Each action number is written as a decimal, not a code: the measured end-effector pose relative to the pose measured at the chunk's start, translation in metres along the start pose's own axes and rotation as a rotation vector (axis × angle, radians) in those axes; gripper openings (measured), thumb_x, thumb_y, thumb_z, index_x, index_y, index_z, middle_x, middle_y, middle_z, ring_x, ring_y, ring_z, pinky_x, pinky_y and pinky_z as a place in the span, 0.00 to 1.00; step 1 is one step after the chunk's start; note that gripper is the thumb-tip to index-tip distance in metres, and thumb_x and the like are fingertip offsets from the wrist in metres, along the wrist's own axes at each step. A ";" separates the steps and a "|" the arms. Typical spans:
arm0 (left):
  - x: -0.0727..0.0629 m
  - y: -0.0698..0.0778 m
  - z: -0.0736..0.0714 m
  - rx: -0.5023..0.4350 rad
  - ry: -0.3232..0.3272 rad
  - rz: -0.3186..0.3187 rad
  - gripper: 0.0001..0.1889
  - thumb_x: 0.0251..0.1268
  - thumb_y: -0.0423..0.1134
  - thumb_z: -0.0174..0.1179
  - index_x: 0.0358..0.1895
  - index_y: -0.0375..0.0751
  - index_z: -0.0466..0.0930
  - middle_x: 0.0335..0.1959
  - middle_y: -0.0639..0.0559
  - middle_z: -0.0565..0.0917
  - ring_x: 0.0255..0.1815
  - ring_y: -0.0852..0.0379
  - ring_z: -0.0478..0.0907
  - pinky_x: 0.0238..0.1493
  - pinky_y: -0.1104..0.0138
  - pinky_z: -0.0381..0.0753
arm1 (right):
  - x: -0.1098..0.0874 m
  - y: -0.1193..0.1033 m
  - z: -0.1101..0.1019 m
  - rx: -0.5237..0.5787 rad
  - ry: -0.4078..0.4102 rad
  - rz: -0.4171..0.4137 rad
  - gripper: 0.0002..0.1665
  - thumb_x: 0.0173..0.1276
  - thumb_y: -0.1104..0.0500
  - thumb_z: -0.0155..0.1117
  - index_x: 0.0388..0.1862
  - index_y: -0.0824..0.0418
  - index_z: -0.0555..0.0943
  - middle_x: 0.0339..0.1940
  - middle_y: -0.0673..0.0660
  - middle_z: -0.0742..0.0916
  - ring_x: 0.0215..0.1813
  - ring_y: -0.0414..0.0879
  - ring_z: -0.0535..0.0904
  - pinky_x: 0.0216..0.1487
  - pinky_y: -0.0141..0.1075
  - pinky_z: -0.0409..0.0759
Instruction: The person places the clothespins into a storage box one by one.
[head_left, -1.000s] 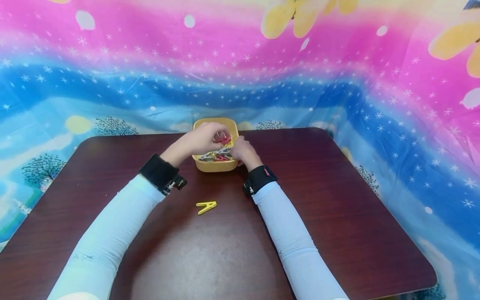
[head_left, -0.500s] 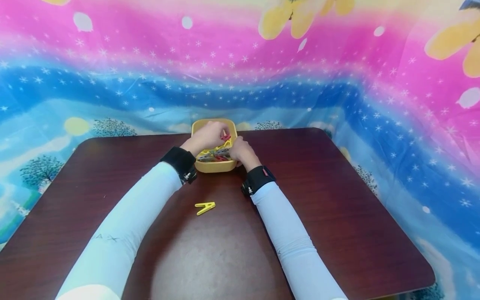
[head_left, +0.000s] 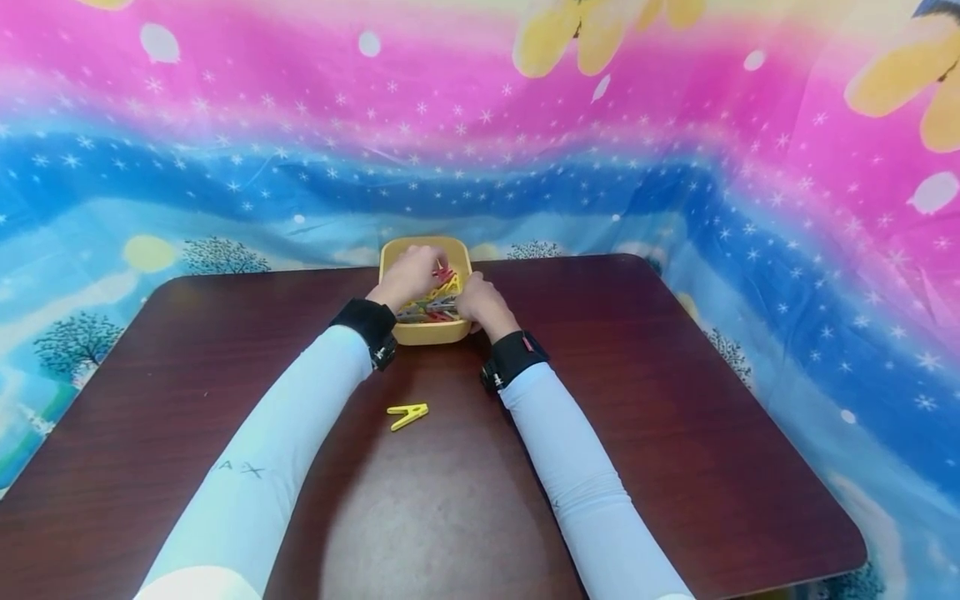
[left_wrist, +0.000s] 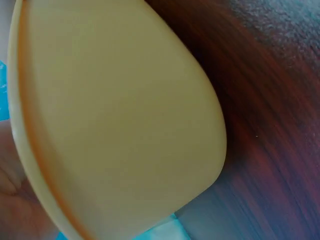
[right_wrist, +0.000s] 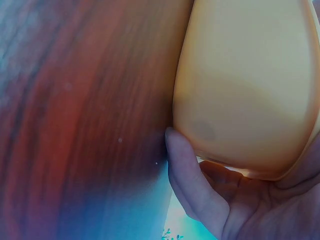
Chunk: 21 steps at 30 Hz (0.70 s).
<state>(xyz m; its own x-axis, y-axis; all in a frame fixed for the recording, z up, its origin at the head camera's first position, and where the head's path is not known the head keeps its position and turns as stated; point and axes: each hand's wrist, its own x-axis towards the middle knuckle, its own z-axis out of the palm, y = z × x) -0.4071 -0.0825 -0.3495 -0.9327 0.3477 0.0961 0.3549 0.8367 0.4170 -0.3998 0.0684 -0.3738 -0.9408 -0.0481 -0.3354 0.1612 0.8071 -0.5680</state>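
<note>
A yellow plastic box [head_left: 431, 335] full of clothespins [head_left: 431, 312] stands at the far side of the table. Reaching over its left side, my left hand [head_left: 411, 272] is down inside, and its fingertips seem to pinch a red clothespin [head_left: 444, 273]; the fingers partly cover it. My right hand [head_left: 484, 302] grips the right wall of the box, its fingers [right_wrist: 192, 180] against the outside in the right wrist view. One yellow clothespin [head_left: 408, 415] lies on the table in front of the box. The left wrist view mostly shows the box's outer wall [left_wrist: 125, 110].
The dark reddish-brown table [head_left: 675, 433] has rounded corners and spreads to both sides of the box. Directly behind its far edge hangs a patterned pink and blue cloth [head_left: 480, 150], close to the back of the box.
My left forearm has swung right and forward, and the left hand has gone lower into the box, the red clothespin shifting slightly with it. My right hand keeps its grip on the box.
</note>
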 end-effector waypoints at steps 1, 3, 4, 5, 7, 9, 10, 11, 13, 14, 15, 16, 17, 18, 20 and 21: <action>0.001 0.000 0.001 -0.005 0.007 -0.002 0.14 0.79 0.32 0.63 0.61 0.34 0.84 0.61 0.37 0.88 0.62 0.39 0.85 0.66 0.49 0.87 | 0.000 0.000 -0.001 0.000 0.000 0.001 0.42 0.87 0.58 0.50 0.89 0.64 0.45 0.64 0.68 0.81 0.40 0.54 0.88 0.30 0.39 0.92; 0.004 0.000 0.003 -0.014 0.012 -0.005 0.13 0.79 0.32 0.63 0.61 0.34 0.84 0.60 0.37 0.89 0.63 0.40 0.85 0.67 0.49 0.87 | 0.001 -0.001 -0.002 0.000 -0.003 0.004 0.42 0.87 0.58 0.50 0.90 0.64 0.44 0.64 0.68 0.81 0.41 0.55 0.88 0.30 0.39 0.92; 0.005 0.000 0.004 -0.015 0.014 -0.006 0.13 0.79 0.32 0.63 0.61 0.35 0.84 0.60 0.38 0.89 0.63 0.40 0.85 0.67 0.49 0.87 | 0.001 -0.001 -0.003 0.004 -0.006 0.004 0.42 0.87 0.58 0.50 0.90 0.64 0.44 0.65 0.69 0.81 0.41 0.55 0.88 0.30 0.39 0.92; 0.006 0.000 0.005 -0.018 0.015 -0.007 0.13 0.78 0.31 0.63 0.61 0.35 0.84 0.60 0.38 0.89 0.63 0.40 0.86 0.67 0.49 0.87 | 0.001 -0.001 -0.003 0.006 -0.008 0.005 0.43 0.87 0.58 0.50 0.90 0.64 0.43 0.65 0.69 0.81 0.41 0.55 0.88 0.31 0.39 0.92; 0.006 -0.001 0.009 -0.027 0.012 -0.006 0.14 0.79 0.32 0.63 0.61 0.35 0.84 0.60 0.38 0.88 0.62 0.40 0.86 0.66 0.48 0.87 | 0.001 -0.001 -0.003 0.008 -0.012 0.007 0.43 0.87 0.58 0.49 0.90 0.64 0.42 0.65 0.69 0.81 0.41 0.55 0.88 0.31 0.40 0.92; 0.004 -0.002 0.012 -0.031 0.010 -0.005 0.15 0.79 0.32 0.63 0.63 0.35 0.83 0.61 0.38 0.88 0.63 0.40 0.85 0.66 0.47 0.87 | 0.000 -0.001 -0.002 0.008 -0.018 0.012 0.43 0.88 0.58 0.48 0.90 0.64 0.42 0.65 0.69 0.81 0.40 0.54 0.88 0.32 0.40 0.93; 0.003 -0.003 0.013 -0.034 0.006 -0.004 0.16 0.78 0.32 0.63 0.64 0.35 0.82 0.62 0.37 0.87 0.63 0.39 0.85 0.67 0.47 0.86 | 0.000 -0.001 -0.002 0.006 -0.019 0.013 0.43 0.88 0.58 0.48 0.91 0.63 0.42 0.65 0.69 0.81 0.39 0.54 0.88 0.32 0.40 0.93; 0.001 -0.004 0.015 -0.032 0.004 -0.003 0.16 0.78 0.33 0.64 0.64 0.34 0.82 0.62 0.37 0.87 0.64 0.39 0.84 0.67 0.46 0.86 | 0.000 -0.001 -0.001 0.004 -0.021 0.014 0.43 0.88 0.57 0.48 0.91 0.63 0.42 0.65 0.69 0.81 0.39 0.54 0.88 0.32 0.40 0.93; -0.001 -0.006 0.017 -0.018 0.000 0.004 0.17 0.76 0.32 0.66 0.64 0.34 0.82 0.62 0.36 0.87 0.64 0.39 0.84 0.67 0.46 0.86 | 0.000 -0.001 0.000 0.001 -0.022 0.014 0.43 0.88 0.57 0.48 0.91 0.63 0.42 0.65 0.69 0.81 0.38 0.54 0.89 0.31 0.39 0.92; -0.002 -0.007 0.018 -0.009 -0.003 0.009 0.17 0.75 0.31 0.66 0.63 0.33 0.82 0.62 0.36 0.87 0.63 0.39 0.84 0.67 0.47 0.86 | 0.000 -0.001 0.000 0.000 -0.021 0.015 0.43 0.88 0.56 0.48 0.91 0.63 0.42 0.66 0.69 0.81 0.38 0.54 0.89 0.31 0.39 0.92; -0.002 -0.008 0.019 0.001 -0.005 0.015 0.17 0.75 0.30 0.66 0.63 0.33 0.82 0.61 0.36 0.87 0.63 0.39 0.84 0.67 0.47 0.86 | 0.000 -0.001 0.001 -0.001 -0.018 0.015 0.43 0.88 0.56 0.48 0.91 0.63 0.43 0.66 0.69 0.81 0.38 0.54 0.89 0.31 0.38 0.92; -0.003 -0.009 0.019 0.008 -0.008 0.020 0.16 0.74 0.30 0.66 0.62 0.32 0.83 0.61 0.36 0.88 0.63 0.39 0.85 0.66 0.47 0.87 | 0.000 -0.001 0.001 -0.001 -0.013 0.015 0.43 0.88 0.56 0.48 0.91 0.63 0.43 0.66 0.69 0.81 0.38 0.54 0.89 0.30 0.38 0.92; -0.003 -0.010 0.019 0.019 -0.009 0.022 0.16 0.74 0.29 0.66 0.62 0.32 0.83 0.60 0.36 0.88 0.62 0.39 0.85 0.65 0.48 0.87 | 0.000 -0.001 0.001 -0.001 -0.009 0.017 0.42 0.88 0.56 0.49 0.90 0.63 0.44 0.66 0.69 0.81 0.39 0.54 0.89 0.30 0.38 0.92; -0.003 -0.010 0.019 0.021 -0.010 0.025 0.16 0.74 0.29 0.66 0.62 0.32 0.83 0.60 0.36 0.88 0.62 0.39 0.85 0.65 0.48 0.87 | 0.000 -0.001 0.001 -0.001 -0.005 0.018 0.42 0.88 0.56 0.48 0.90 0.63 0.44 0.66 0.69 0.81 0.39 0.54 0.89 0.30 0.38 0.92; -0.003 -0.010 0.019 0.023 -0.009 0.027 0.17 0.73 0.29 0.66 0.62 0.33 0.83 0.60 0.36 0.88 0.62 0.39 0.85 0.65 0.48 0.87 | 0.000 -0.001 0.000 -0.003 0.001 0.023 0.41 0.88 0.56 0.49 0.90 0.63 0.45 0.66 0.69 0.81 0.39 0.54 0.89 0.30 0.38 0.92; -0.003 -0.010 0.018 0.022 -0.007 0.027 0.17 0.73 0.29 0.66 0.62 0.33 0.83 0.60 0.36 0.88 0.62 0.39 0.85 0.66 0.48 0.87 | 0.000 0.000 0.000 -0.004 0.003 0.025 0.41 0.88 0.56 0.49 0.90 0.63 0.45 0.66 0.69 0.81 0.40 0.54 0.89 0.30 0.38 0.92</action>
<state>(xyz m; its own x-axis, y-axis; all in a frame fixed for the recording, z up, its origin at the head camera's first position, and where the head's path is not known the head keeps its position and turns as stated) -0.4063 -0.0841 -0.3706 -0.9224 0.3729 0.1005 0.3810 0.8362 0.3945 -0.3998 0.0681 -0.3735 -0.9373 -0.0264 -0.3474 0.1835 0.8101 -0.5569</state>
